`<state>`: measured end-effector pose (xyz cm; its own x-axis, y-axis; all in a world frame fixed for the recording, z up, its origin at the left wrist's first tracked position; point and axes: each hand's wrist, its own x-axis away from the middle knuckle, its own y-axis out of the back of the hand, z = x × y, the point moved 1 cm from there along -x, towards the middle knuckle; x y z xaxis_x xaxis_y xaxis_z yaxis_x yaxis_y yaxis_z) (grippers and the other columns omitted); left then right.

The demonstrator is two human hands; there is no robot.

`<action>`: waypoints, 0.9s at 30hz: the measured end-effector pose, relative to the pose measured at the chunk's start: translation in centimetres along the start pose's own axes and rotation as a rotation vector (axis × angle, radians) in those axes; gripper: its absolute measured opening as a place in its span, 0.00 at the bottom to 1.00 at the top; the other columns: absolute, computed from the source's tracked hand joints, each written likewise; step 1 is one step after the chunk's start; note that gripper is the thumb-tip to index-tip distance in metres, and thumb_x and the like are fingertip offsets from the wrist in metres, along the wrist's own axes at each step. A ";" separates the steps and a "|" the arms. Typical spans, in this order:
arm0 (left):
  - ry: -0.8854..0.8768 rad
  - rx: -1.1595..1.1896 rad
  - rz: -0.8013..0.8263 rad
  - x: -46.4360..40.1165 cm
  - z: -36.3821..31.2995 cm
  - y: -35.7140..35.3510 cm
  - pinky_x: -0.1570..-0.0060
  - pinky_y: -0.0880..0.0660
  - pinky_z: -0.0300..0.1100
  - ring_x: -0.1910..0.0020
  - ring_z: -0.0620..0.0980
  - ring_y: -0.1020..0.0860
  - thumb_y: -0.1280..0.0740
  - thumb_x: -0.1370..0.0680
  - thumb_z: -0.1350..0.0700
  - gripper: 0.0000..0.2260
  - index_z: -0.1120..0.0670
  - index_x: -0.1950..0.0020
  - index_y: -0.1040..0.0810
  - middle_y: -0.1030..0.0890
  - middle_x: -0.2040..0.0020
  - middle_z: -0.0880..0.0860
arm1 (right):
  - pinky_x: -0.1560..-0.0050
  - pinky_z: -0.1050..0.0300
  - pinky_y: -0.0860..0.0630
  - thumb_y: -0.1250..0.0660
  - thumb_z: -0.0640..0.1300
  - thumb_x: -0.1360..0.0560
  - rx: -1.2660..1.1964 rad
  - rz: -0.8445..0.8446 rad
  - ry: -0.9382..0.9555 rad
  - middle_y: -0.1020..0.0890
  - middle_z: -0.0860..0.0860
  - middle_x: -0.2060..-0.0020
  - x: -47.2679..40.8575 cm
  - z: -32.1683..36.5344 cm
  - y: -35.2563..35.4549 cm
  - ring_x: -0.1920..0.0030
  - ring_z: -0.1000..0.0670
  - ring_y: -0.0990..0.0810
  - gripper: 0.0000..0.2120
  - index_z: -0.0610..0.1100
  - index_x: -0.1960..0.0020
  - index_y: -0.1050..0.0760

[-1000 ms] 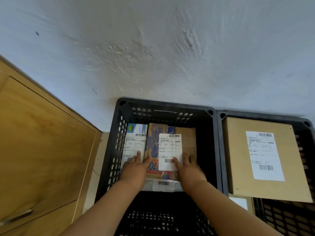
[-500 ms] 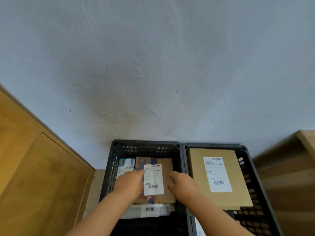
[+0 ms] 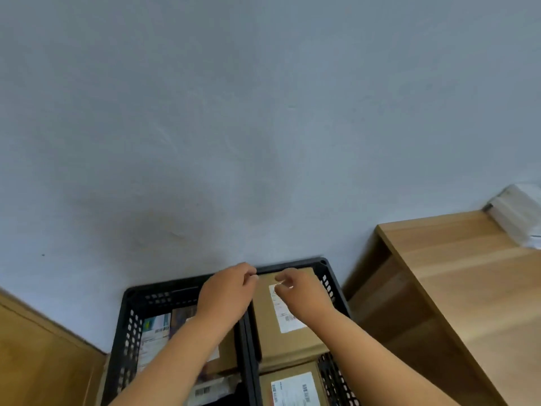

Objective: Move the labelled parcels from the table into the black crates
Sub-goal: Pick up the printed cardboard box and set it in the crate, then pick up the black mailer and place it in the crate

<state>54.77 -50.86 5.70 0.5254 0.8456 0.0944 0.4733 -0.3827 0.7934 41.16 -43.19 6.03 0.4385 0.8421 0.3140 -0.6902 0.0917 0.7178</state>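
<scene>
Single view, head-mounted, wide-angle. Looks forward and down, pitched high: the grey wall (image 3: pixel 263 112) fills the upper two thirds, the work sits along the bottom edge. Both forearms enter from the bottom, left hand (image 3: pixel 227 291) and right hand (image 3: pixel 301 291) just below centre, close to the lens. Two black crates (image 3: pixel 131 323) lie below the hands, near ends cut off by the bottom edge. Table (image 3: pixel 468 288) runs off the right edge, wood cabinet (image 3: pixel 38 361) clipped at lower left. Straight edges bow towards the borders. No second view, so no overlap. Frame is soft with blur.
</scene>
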 end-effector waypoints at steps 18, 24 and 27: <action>-0.277 0.129 0.099 9.7 -42.8 -20.6 0.52 0.29 0.35 0.50 0.39 0.25 0.41 0.21 0.48 0.11 0.42 0.41 0.23 0.20 0.46 0.41 | 0.55 0.60 0.25 0.37 0.46 0.24 0.010 -0.302 -0.232 0.21 0.54 0.52 17.9 -33.6 32.5 0.56 0.54 0.22 0.15 0.49 0.38 0.26; -0.353 0.134 0.140 10.1 -50.9 -25.1 0.53 0.29 0.34 0.50 0.38 0.25 0.41 0.20 0.49 0.12 0.43 0.40 0.23 0.21 0.45 0.41 | 0.60 0.59 0.26 0.38 0.46 0.25 -0.056 -0.403 -0.275 0.21 0.53 0.55 21.2 -40.6 40.5 0.63 0.54 0.23 0.15 0.49 0.39 0.25; -0.376 0.129 0.157 9.2 -53.4 -27.5 0.51 0.26 0.37 0.49 0.40 0.24 0.40 0.20 0.50 0.12 0.44 0.40 0.22 0.20 0.45 0.41 | 0.59 0.59 0.26 0.39 0.46 0.24 -0.058 -0.429 -0.283 0.21 0.54 0.54 22.2 -43.0 42.9 0.60 0.54 0.22 0.13 0.50 0.40 0.25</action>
<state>8.81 -12.69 16.81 0.8080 0.5880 -0.0370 0.4394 -0.5595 0.7028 -3.49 2.33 17.06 0.8222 0.5460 0.1607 -0.4412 0.4330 0.7860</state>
